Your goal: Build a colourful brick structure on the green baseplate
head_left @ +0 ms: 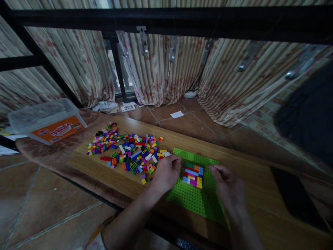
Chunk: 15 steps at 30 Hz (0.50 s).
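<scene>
A green studded baseplate (192, 200) lies on the wooden board, with a block of multicoloured toy bricks (193, 176) joined in rows near its middle. My left hand (166, 173) is over the plate's left edge, fingers curled in and closed. My right hand (230, 187) is at the plate's right side, thumb and forefinger pinched together just right of the brick block. Whatever either hand may hold is hidden or too small to make out. To the left of my left hand spreads a pile of loose toy bricks (135, 152) in many colours.
A clear plastic tub (48, 119) with an orange label stands at the left end, past the wooden board (88, 165). A flat black object (296, 194) lies at the right. Striped curtains (161, 69) hang behind, and paper (177, 114) lies on the tiled floor.
</scene>
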### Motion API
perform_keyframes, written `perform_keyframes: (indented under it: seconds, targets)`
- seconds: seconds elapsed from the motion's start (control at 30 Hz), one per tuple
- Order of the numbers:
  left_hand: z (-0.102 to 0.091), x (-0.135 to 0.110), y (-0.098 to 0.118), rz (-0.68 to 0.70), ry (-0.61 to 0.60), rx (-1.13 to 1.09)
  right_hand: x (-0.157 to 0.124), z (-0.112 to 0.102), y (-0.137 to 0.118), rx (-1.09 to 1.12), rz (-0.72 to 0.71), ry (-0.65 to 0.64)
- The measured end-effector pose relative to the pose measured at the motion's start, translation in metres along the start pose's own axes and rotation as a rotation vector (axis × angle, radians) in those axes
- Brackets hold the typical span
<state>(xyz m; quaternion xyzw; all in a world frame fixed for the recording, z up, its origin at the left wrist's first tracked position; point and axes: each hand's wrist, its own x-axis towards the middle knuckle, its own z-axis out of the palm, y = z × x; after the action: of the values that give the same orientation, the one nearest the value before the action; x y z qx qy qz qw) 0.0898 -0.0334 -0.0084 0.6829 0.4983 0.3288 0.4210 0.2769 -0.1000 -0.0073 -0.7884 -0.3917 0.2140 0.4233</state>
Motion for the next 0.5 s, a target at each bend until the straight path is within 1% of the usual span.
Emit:
perform_keyframes:
  seconds: [0.13,0.23,0.4,0.5]
  targets:
    - [-0.006,0.000,-0.006,0.010,0.035,0.016,0.000,-0.002,0.001,-0.037,0.014,0.027]
    - [-0.011,0.002,-0.010,0.002,0.068,0.068,0.001,-0.002,0.003,-0.076,-0.001,0.019]
    - [-0.019,0.003,-0.008,-0.013,0.087,0.203,0.002,-0.001,0.005,-0.147,-0.014,0.016]
    - [-0.022,0.003,-0.008,0.015,0.097,0.276,0.004,0.000,0.006,-0.191,-0.013,0.007]
